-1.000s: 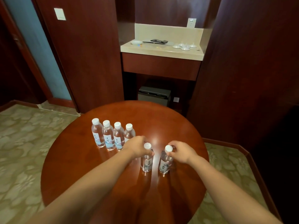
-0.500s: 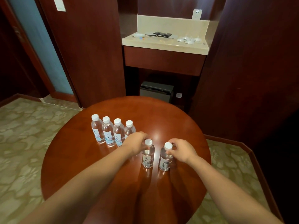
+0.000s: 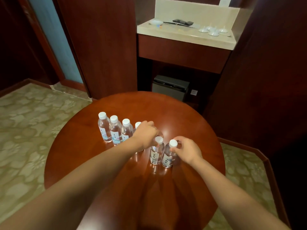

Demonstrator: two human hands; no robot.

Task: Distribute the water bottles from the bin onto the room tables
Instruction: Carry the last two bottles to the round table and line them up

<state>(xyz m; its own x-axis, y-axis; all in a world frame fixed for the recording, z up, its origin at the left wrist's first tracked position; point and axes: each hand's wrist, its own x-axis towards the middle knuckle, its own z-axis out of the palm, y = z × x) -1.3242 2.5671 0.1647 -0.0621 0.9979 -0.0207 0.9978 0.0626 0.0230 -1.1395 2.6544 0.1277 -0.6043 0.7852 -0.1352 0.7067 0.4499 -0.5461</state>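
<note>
A round red-brown wooden table [image 3: 191, 123] carries several small clear water bottles with white caps. A row of bottles [image 3: 114, 131] stands at the left, and my left wrist partly hides the last one. Two more stand side by side nearer me. My left hand [image 3: 146, 134] is closed around the neck of the left front bottle [image 3: 155, 155]. My right hand [image 3: 186, 151] grips the right front bottle [image 3: 167, 159] just under its cap. Both front bottles stand upright on the table, touching each other. No bin is in view.
Beyond the table a beige counter [image 3: 186, 37] in a wood alcove holds upturned glasses [image 3: 213, 30] and a dark tray. A small grey fridge [image 3: 170, 87] sits under it. Patterned carpet [image 3: 29, 130] surrounds the table, and dark wood walls stand to the right.
My left hand has slid its bottle to the right until it touches the bottle in my right hand. The view has shifted closer and slightly to the left.
</note>
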